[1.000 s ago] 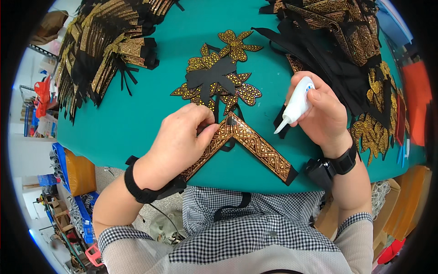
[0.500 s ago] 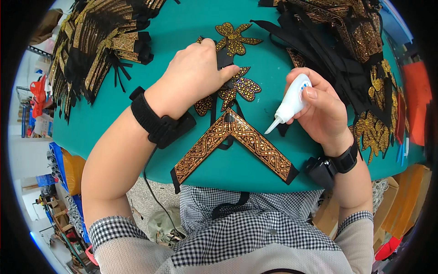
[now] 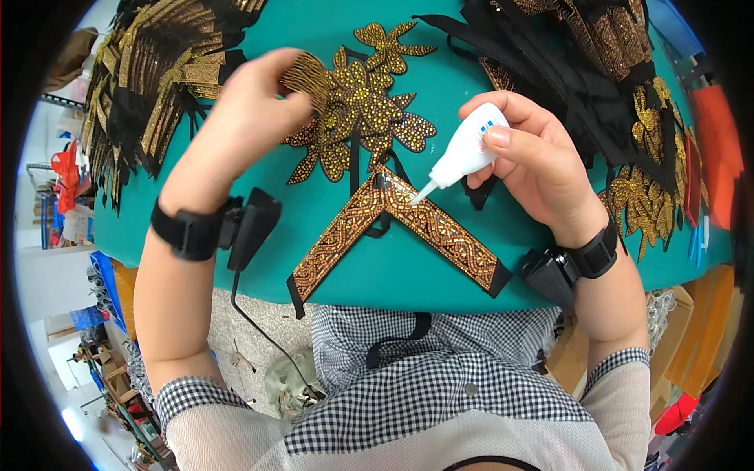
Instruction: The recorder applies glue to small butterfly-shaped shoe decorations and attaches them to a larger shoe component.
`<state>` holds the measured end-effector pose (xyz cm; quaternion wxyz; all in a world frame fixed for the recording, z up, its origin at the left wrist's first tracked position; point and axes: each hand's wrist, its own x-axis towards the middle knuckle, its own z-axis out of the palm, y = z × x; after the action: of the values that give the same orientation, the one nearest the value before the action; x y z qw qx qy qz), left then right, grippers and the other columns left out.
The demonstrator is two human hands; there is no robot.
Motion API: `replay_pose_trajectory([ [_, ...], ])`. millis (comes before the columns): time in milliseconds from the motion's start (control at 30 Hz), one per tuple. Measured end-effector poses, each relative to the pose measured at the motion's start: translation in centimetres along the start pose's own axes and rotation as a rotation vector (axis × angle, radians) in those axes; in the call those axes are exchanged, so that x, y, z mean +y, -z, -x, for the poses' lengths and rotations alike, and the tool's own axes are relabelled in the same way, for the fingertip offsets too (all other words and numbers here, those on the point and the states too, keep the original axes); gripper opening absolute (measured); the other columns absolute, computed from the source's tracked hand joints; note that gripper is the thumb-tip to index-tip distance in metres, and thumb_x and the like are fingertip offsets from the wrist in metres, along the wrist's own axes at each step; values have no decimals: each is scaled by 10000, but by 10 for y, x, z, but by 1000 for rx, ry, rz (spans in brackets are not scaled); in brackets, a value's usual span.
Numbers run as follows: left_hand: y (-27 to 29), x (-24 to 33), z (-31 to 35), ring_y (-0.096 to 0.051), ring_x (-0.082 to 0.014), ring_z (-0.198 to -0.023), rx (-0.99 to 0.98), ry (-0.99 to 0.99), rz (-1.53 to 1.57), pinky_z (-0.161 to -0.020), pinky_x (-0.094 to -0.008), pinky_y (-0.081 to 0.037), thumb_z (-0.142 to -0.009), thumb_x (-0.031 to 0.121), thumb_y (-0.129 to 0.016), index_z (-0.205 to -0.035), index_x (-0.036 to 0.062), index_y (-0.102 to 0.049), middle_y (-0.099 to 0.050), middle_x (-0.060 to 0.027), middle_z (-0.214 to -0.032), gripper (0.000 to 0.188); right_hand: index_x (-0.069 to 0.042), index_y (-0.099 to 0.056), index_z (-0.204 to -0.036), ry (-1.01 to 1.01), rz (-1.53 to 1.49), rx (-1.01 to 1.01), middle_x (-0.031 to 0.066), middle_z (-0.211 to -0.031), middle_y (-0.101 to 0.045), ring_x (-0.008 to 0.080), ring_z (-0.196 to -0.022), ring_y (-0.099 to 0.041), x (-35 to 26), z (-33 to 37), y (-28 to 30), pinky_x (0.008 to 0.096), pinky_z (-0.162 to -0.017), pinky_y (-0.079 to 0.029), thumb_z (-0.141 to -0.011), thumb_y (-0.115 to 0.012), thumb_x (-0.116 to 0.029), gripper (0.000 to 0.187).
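Note:
A white squeeze bottle [image 3: 471,147] with a narrow clear nozzle, which looks like a glue bottle, is in my right hand [image 3: 542,153]. My fingers are closed round it, and its tip hangs over or touches the right arm of a V-shaped beaded trim [image 3: 455,239]. This trim is copper-gold with black ends and lies near the table's front edge. My left hand [image 3: 251,110], smeared by motion, pinches a blurred gold-studded appliqué piece [image 3: 308,81]. Beside it lies a black flower appliqué [image 3: 357,98] covered in gold studs, just beyond the trim's point; black straps run between them.
The table has a green top [image 3: 251,267]. Stacked gold-and-black trims [image 3: 157,78] lie at the far left, with black straps [image 3: 542,94] and more trims at the far right. Gold floral appliqués [image 3: 640,200] sit at the right edge. A cable [image 3: 263,326] hangs from my left wrist device.
My left hand has moved left off the flower appliqué with a gold-studded piece, uncovering more of the flower. The bottle has moved left, bringing its tip to the V-shaped trim.

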<state>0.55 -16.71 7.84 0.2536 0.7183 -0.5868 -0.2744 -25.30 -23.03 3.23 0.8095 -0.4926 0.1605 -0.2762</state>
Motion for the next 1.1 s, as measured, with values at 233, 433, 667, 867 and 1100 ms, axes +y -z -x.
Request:
replay_pose_trajectory([
  [233, 8, 18, 72, -527, -79, -851, 161, -104, 423, -686, -187, -430, -736, -56, -526, -1105, -8, -514, -529, -41, -1034, 372, 8, -564, -1020, -13, 217, 123, 58, -889, -610, 84, -675, -553, 8, -1, 2, 210, -633, -463, -803, -610, -142, 268],
  [433, -13, 15, 93, -509, -114, -892, -279, 31, 507, -776, -230, -399, -719, -63, -589, -969, 7, -551, -544, -40, -948, 262, 17, -552, -1041, 1, 309, 116, 51, -896, -607, 76, -695, -549, 13, -6, -5, 205, -654, -458, -824, -591, -108, 253],
  [667, -36, 0, 78, -536, -58, -708, -64, -200, 29, -595, -198, -432, -716, -20, -646, -974, 38, -616, -613, -35, -866, 266, 10, -540, -1072, 4, 385, 115, 48, -905, -603, 69, -716, -550, 16, -7, -8, 198, -662, -460, -827, -598, -101, 275],
  [867, -29, -1, 73, -510, -20, -617, -125, 10, 207, -546, -150, -424, -745, -29, -630, -991, 0, -595, -604, 4, -838, 251, -4, -524, -1100, 26, 457, 104, 65, -883, -600, 99, -736, -566, 16, -7, -9, 228, -676, -483, -834, -587, -112, 294],
  [1100, -32, 0, 67, -518, -19, -565, -296, 193, 423, -497, -149, -434, -778, -29, -597, -994, -10, -568, -554, 10, -723, 219, -4, -524, -1099, 61, 475, 103, 61, -885, -600, 98, -735, -570, 17, -8, -9, 222, -676, -482, -832, -590, -100, 291],
])
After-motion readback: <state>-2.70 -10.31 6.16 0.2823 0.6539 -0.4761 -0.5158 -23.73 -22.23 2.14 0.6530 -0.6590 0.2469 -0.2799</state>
